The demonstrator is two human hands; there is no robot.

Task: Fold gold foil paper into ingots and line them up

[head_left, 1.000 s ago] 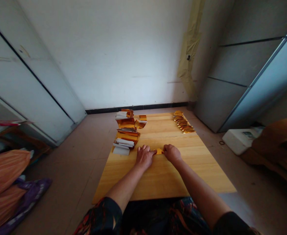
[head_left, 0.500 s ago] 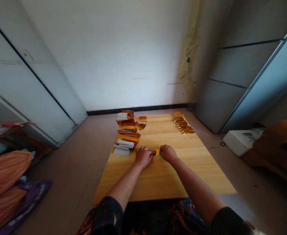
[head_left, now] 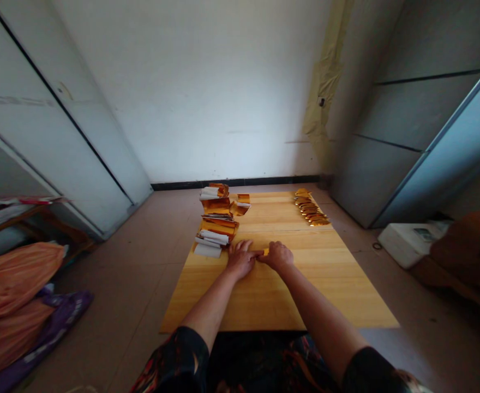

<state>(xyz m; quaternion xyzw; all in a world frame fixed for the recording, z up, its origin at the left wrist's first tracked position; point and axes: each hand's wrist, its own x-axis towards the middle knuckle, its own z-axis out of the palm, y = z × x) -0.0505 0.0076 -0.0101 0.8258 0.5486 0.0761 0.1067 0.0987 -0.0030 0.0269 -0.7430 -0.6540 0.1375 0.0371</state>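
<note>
A small piece of gold foil paper lies on the wooden table, mostly hidden beneath and between my hands. My left hand rests flat on the wood with its fingers spread, and one digit reaches right to the paper. From the other side my right hand has its fingers bent round the paper, its thumb pointing toward the left hand. Stacks of gold and white-backed foil paper stand left of my left hand. At the far right lies a row of folded gold pieces.
The pale wooden table stands before a white wall. Two loose foil sheets lie by the stacks. A white box is on the floor at right. Orange cloth and a purple bag are at left.
My right thumb has moved left toward my left hand, and less of the gold paper shows between them. My left fingers are more spread. The whole view has shifted slightly.
</note>
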